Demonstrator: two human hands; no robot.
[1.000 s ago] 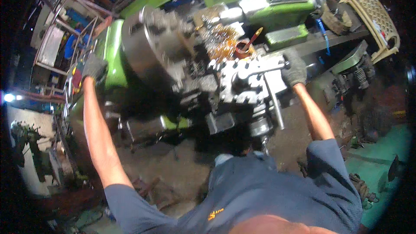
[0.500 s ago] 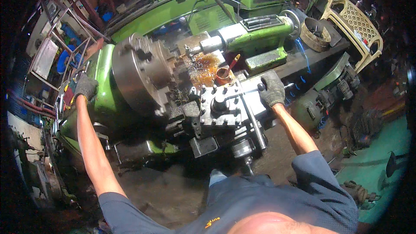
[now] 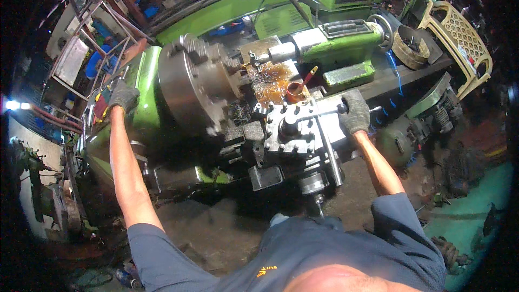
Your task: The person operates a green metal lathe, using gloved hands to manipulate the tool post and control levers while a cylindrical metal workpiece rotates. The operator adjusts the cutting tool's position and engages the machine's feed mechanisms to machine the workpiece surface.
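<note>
I stand at a green lathe. My right hand (image 3: 355, 112), in a grey glove, is closed at the black-knobbed end of the tool post lever (image 3: 319, 112). That lever reaches across from the square steel tool post (image 3: 289, 128). Far to the left, my gloved left hand (image 3: 124, 96) rests at the top of the green headstock (image 3: 146, 84), beside small coloured items; its fingertips are hidden. Between my hands is the large steel chuck (image 3: 189, 89), its lower edge smeared by motion. A brush (image 3: 310, 74) stands in a small cup (image 3: 294, 93) behind the tool post.
The green tailstock (image 3: 340, 43) with its handwheel (image 3: 383, 32) sits to the right, near a round tub (image 3: 411, 47) and a beige plastic chair (image 3: 457, 48). Oily metal chips (image 3: 273, 82) lie behind the tool post. A long bar (image 3: 331, 157) slants toward me.
The whole scene has shifted a little rightward in view as my head moved. The chuck's jaws sit at a different angle. Both hands keep their places on the lathe.
</note>
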